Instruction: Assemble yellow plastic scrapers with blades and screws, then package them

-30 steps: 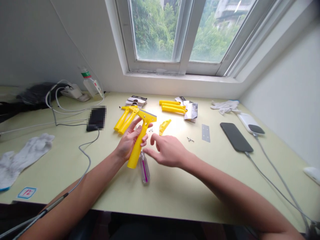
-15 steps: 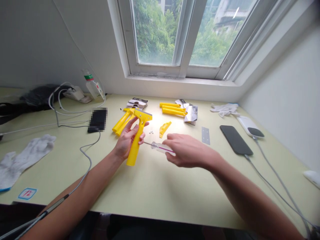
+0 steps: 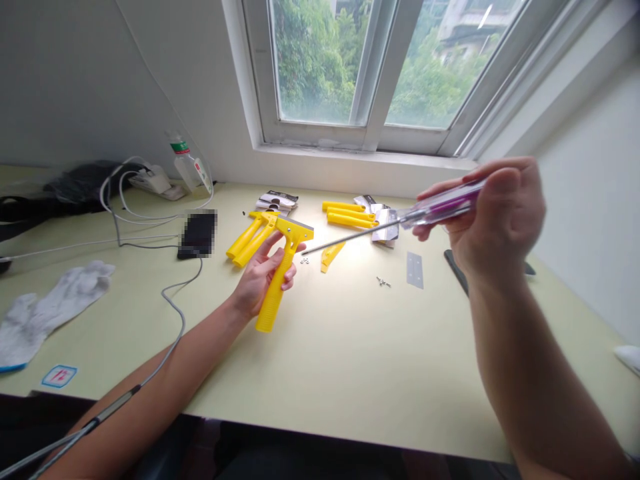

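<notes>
My left hand [image 3: 260,280] is wrapped round a yellow scraper [image 3: 277,287], its metal-edged head up and its handle slanting down. Raised at the right, my right hand [image 3: 500,220] grips the clear and purple handle of a screwdriver [image 3: 443,205]. The long shaft points left, its tip a little right of my left hand's fingers. Beneath the shaft lie a loose yellow piece [image 3: 331,257] and some small nuts [image 3: 305,261]. Small screws [image 3: 383,282] and a flat metal plate [image 3: 415,270] rest farther right on the table.
Yellow scrapers [image 3: 250,243] lie behind my left hand, with yellow handles [image 3: 350,217] and packets [image 3: 385,225] at the back. A pixelated dark device [image 3: 198,235], cables, a bottle [image 3: 190,167] and a white glove [image 3: 55,307] are left. A black phone [image 3: 456,270] is partly hidden by my right arm.
My right hand has risen to the right with the screwdriver, away from the scraper, uncovering the small screws. My left hand still holds the scraper in nearly the same place.
</notes>
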`<state>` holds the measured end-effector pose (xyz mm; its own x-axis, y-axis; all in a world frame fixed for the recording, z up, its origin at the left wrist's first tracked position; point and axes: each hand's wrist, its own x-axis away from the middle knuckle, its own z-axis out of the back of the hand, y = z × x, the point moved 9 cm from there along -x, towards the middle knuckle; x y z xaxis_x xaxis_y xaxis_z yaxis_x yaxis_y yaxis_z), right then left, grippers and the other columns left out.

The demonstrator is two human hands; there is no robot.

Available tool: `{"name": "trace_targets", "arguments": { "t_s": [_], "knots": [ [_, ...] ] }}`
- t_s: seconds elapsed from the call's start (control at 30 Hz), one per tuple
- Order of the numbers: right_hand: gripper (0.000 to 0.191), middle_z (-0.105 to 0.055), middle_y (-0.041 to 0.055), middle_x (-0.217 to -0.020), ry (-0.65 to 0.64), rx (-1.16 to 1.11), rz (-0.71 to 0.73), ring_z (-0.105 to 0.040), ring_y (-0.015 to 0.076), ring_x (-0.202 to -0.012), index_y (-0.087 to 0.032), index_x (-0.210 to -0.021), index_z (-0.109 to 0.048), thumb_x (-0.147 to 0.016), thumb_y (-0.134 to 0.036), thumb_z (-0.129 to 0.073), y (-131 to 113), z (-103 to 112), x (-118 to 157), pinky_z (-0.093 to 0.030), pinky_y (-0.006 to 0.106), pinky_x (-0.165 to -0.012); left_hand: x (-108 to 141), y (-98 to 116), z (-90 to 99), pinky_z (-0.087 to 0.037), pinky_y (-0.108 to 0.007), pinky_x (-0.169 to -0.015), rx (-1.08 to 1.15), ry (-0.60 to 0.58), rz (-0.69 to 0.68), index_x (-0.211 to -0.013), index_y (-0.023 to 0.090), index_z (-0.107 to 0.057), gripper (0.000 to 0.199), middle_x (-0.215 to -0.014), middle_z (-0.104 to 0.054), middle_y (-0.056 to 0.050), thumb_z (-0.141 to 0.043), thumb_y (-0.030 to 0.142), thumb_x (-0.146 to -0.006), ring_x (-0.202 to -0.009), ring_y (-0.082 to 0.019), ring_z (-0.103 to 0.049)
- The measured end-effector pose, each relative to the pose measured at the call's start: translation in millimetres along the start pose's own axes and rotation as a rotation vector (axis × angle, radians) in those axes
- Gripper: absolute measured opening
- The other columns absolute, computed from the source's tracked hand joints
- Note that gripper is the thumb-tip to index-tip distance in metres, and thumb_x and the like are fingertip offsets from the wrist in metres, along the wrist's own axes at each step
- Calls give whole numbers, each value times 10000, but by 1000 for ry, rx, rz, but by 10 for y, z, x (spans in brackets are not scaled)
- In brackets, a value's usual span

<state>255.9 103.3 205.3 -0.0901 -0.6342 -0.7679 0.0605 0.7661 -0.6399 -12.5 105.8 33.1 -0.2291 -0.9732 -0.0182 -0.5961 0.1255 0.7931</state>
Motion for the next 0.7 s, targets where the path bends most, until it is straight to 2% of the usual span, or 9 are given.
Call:
{"name": "trace_targets", "arguments": {
  "t_s": [0.13,0.4,0.6,0.7],
  "knots": [
    [280,-586,-17,-720,99,-36,36,-694,183,-627,-253,-925,-436,-928,-525,-502,92,38,-27,-476,265,-402,12,-73,-9,-429,-183,-477,4,-9,31,-1392,377,-456,554,-1208,-647,-97,-633,241,-885,-571,-66,-547],
    [285,-522,-43,-709,120,-46,36,-689,167,-626,-249,-922,-427,-933,-525,-495,157,19,-3,-489,254,-407,15,-106,-8,-427,-190,-470,17,-2,49,-1366,355,-479,513,-1191,-650,-104,-622,237,-888,-565,-71,-550],
    [283,-543,-40,-697,103,-56,44,-682,168,-601,-244,-925,-427,-930,-514,-509,161,-26,-2,-488,256,-399,24,-113,-33,-406,-186,-451,13,12,61,-1368,344,-481,528,-1191,-653,-108,-635,233,-875,-558,-75,-540],
    [297,-553,-35,-710,146,-50,65,-681,168,-590,-238,-921,-435,-909,-515,-543,156,-24,17,-485,255,-381,19,-112,-26,-410,-184,-451,17,11,61,-1373,347,-483,543,-1190,-652,-106,-646,236,-868,-560,-71,-540]
  ]
}}
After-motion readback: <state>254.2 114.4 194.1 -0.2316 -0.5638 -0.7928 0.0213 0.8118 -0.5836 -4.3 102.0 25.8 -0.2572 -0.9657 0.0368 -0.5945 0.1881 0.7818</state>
